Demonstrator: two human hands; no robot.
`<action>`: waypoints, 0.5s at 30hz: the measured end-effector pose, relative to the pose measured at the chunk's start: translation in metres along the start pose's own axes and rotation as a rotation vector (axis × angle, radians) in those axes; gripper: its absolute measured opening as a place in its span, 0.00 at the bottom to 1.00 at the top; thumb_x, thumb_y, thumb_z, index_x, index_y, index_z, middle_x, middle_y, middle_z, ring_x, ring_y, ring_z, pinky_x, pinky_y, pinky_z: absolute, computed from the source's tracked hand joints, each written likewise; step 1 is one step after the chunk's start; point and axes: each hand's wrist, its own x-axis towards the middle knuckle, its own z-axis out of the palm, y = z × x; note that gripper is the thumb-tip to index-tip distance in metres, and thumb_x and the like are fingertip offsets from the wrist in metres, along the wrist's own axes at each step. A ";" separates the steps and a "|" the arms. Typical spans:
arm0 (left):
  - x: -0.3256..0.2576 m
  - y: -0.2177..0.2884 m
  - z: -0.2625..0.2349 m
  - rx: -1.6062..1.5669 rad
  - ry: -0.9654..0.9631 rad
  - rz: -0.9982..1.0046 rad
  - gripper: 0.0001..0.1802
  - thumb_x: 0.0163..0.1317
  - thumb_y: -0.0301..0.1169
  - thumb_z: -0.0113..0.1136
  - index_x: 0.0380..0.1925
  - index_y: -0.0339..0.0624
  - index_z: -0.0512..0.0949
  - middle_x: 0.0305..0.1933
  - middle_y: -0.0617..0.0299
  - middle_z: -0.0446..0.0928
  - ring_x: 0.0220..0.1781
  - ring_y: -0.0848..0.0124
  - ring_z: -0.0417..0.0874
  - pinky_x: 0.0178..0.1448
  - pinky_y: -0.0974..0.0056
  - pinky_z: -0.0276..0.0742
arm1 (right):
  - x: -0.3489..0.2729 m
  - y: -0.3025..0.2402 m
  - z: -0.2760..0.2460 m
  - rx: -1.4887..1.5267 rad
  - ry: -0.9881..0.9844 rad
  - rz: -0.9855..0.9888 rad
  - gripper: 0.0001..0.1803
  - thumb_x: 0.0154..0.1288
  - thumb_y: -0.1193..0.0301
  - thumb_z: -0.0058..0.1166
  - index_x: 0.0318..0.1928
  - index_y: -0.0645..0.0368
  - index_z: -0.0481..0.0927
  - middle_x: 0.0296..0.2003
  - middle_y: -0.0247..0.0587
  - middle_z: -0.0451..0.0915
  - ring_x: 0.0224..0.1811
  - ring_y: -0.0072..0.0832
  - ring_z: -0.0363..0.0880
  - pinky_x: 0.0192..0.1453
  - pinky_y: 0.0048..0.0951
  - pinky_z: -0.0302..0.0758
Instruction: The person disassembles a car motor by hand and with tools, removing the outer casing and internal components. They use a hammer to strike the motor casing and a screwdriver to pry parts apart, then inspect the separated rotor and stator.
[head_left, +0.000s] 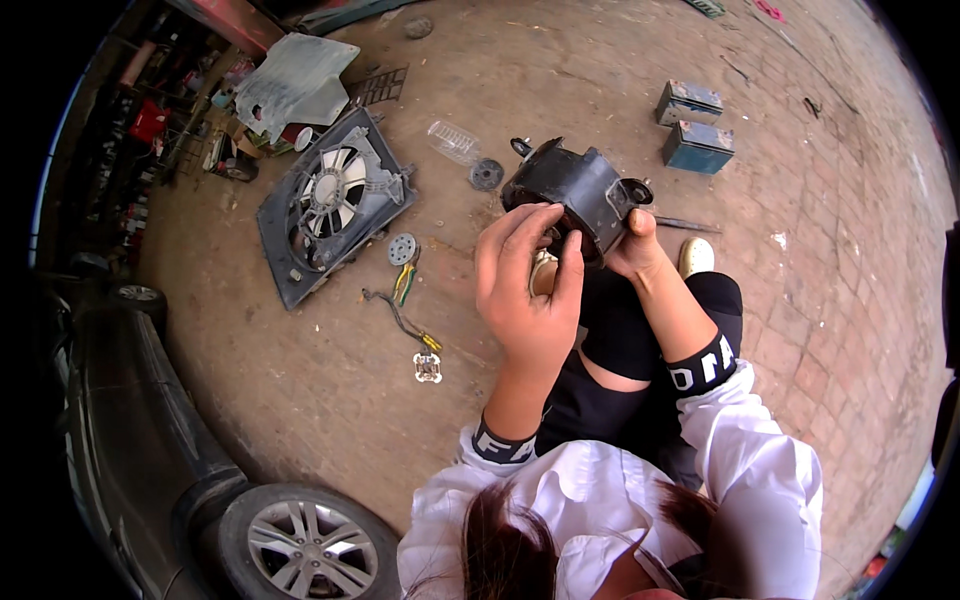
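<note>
A black cylindrical motor housing with mounting ears is held up in front of my knees, tilted, its open end partly toward me. My right hand grips it by the near right side, thumb beside a mounting ear. At the open end, the curled fingers and thumb of my left hand rest around the rim; what lies inside is mostly hidden by them. On the ground to the left are a grey round disc with coloured wires, a yellow-tipped connector and a small square metal brush-holder-like part.
A radiator fan in its shroud lies at the left. Near it are a clear plastic bottle and a dark round part. Two batteries stand far right. A dark rod lies by my foot; a car wheel is lower left.
</note>
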 end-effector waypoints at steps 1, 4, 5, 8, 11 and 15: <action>0.000 0.002 0.000 -0.007 -0.006 -0.029 0.13 0.56 0.18 0.63 0.43 0.32 0.80 0.47 0.52 0.78 0.46 0.67 0.80 0.42 0.67 0.81 | -0.001 0.000 0.000 -0.011 -0.010 -0.003 0.49 0.43 0.49 0.71 0.63 0.61 0.68 0.57 0.45 0.76 0.58 0.35 0.76 0.65 0.37 0.72; -0.004 0.001 -0.006 -0.108 0.036 -0.125 0.10 0.57 0.16 0.61 0.41 0.29 0.80 0.47 0.50 0.78 0.47 0.67 0.80 0.44 0.67 0.81 | 0.003 -0.009 0.038 -0.130 -0.024 -0.022 0.57 0.39 0.47 0.72 0.67 0.62 0.62 0.59 0.43 0.73 0.60 0.31 0.74 0.64 0.33 0.70; -0.005 0.004 -0.008 -0.143 0.024 -0.198 0.08 0.57 0.16 0.60 0.38 0.28 0.80 0.47 0.50 0.78 0.49 0.66 0.80 0.49 0.65 0.80 | 0.004 -0.011 0.046 -0.165 -0.026 -0.048 0.59 0.38 0.46 0.72 0.68 0.62 0.61 0.59 0.43 0.72 0.60 0.31 0.74 0.64 0.33 0.70; -0.010 -0.005 -0.013 -0.213 0.057 -0.189 0.06 0.57 0.17 0.61 0.35 0.28 0.80 0.49 0.48 0.77 0.53 0.63 0.79 0.57 0.61 0.76 | 0.009 -0.017 0.058 -0.342 -0.026 -0.150 0.63 0.36 0.45 0.72 0.70 0.64 0.58 0.63 0.45 0.68 0.66 0.34 0.68 0.69 0.33 0.62; -0.020 -0.026 -0.018 -0.328 0.121 -0.247 0.29 0.55 0.29 0.71 0.54 0.35 0.69 0.63 0.50 0.68 0.64 0.57 0.72 0.66 0.53 0.69 | 0.012 -0.011 0.063 -0.561 0.011 -0.286 0.63 0.35 0.47 0.72 0.69 0.68 0.58 0.65 0.48 0.64 0.69 0.37 0.62 0.73 0.36 0.55; -0.038 -0.047 -0.035 -0.898 -0.049 -0.788 0.44 0.59 0.51 0.66 0.67 0.40 0.59 0.65 0.54 0.68 0.67 0.61 0.69 0.70 0.51 0.64 | 0.014 -0.003 0.065 -0.719 -0.073 -0.361 0.63 0.35 0.50 0.74 0.68 0.70 0.58 0.65 0.51 0.64 0.68 0.37 0.64 0.73 0.36 0.57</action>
